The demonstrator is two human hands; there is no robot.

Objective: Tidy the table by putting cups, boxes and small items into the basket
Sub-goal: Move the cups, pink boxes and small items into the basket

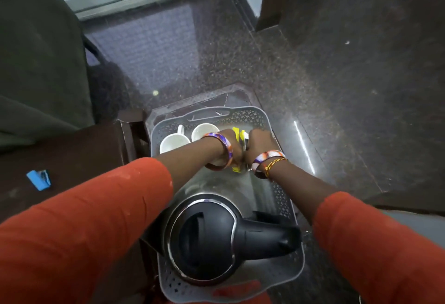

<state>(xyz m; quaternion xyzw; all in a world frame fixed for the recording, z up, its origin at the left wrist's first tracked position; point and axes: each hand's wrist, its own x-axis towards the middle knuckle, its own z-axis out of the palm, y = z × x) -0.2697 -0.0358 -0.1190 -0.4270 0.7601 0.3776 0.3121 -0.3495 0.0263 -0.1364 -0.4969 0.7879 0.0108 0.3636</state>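
A grey perforated basket (281, 197) lies below me over the dark floor. Two white cups (172, 142) (202, 130) stand in its far left corner. A black electric kettle (204, 238) fills its near end. A yellow and white box (238, 135) sits between my hands in the basket's far part. My left hand (231, 142) and my right hand (260, 142) are both closed around that box, knuckles up, bangles on both wrists. Most of the box is hidden by my fingers.
A dark brown table (72, 159) is at the left with a small blue item (39, 179) on it. A grey tray (192, 106) lies under the basket's far end. A dark chair (36, 63) stands at the far left.
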